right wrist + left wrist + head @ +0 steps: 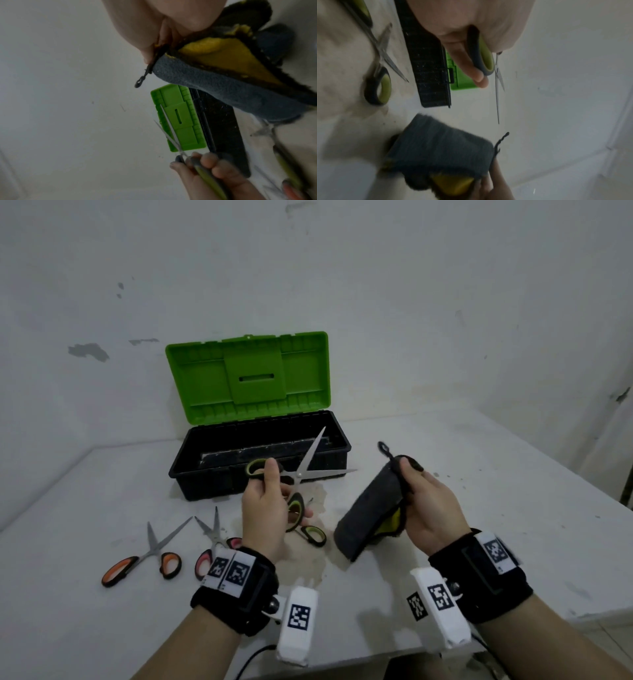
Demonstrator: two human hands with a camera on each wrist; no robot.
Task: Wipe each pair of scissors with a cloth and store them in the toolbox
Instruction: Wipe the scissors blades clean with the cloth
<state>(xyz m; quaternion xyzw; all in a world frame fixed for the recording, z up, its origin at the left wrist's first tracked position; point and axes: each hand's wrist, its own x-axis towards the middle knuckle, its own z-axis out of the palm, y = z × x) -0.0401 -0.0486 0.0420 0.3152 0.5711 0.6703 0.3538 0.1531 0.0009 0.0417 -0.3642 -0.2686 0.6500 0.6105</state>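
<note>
Green-handled scissors, blades splayed, gripped in left hand beside right hand clutching grey cloth; right wrist view alone shows its yellow lining.

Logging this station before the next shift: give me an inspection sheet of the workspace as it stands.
Surface: white table, stained near the middle.
Job's things: toolbox open, no scissors visible inside; green scissors held, blades apart; second green pair, orange pair and pink pair on the table.
Clutter: nothing seen.
Grippers: left hand grips the held scissors' handles; right hand holds grey-and-yellow cloth.
Cables: black cable below left wrist.
Surroundings: scuffed white wall.
</note>
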